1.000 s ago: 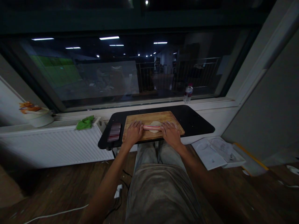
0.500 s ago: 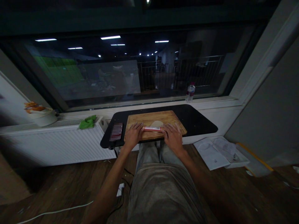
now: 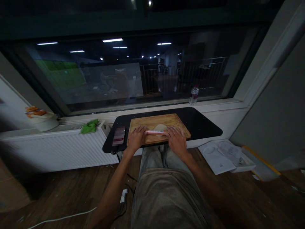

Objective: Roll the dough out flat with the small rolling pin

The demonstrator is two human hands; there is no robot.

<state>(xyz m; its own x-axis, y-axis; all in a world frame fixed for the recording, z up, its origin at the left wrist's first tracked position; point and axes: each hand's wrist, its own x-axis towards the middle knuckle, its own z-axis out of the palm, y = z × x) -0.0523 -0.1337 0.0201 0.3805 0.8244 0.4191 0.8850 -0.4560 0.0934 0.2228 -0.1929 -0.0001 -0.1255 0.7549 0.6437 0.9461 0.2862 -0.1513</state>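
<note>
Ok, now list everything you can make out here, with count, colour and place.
rolling stick: one, orange-red and white, across the dough
dough: one disc, pale, on the board
board: one, light brown, on the table
table: one, black, before the window
phone: one, dark, table's left
window: one, dark, ahead
bottle: one, clear, windowsill
radiator: one, white, left
cloth: one, green, on radiator
tub: one, white, radiator's left
open box: one, white, floor right
cable: one, white, floor left
left hand; right hand: two, bare, at the stick's ends
</note>
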